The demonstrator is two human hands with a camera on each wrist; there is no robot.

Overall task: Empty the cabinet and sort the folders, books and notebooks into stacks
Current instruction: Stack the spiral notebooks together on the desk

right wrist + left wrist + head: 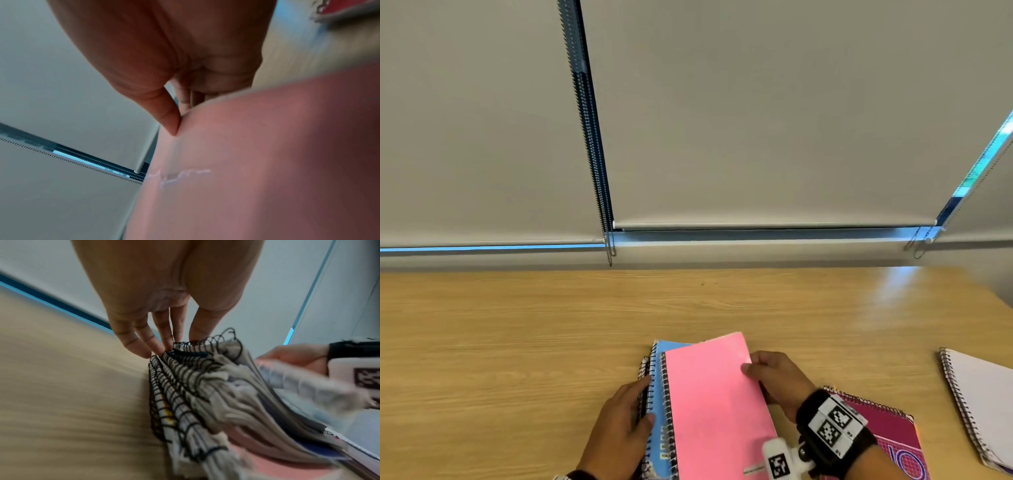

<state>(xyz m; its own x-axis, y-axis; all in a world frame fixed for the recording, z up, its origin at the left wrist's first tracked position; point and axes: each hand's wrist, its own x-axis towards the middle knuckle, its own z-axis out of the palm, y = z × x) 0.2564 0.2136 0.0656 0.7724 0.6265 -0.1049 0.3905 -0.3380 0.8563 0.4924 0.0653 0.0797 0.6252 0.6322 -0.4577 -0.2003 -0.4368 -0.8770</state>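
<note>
Head view: right hand (774,378) pinches the pink notebook (717,407) edge, apparently to square it on the notebook stack (185,394); left hand (619,425), fingers straight, steadies the spirals on the worktop (517,342).

Wooden table (517,325) under three notebook stacks (688,411)

Stack of notebooks (709,411) at the counter's (517,342) near edge; to its right a spiral notebook (893,428), farther right an open notebook (983,401)
</note>
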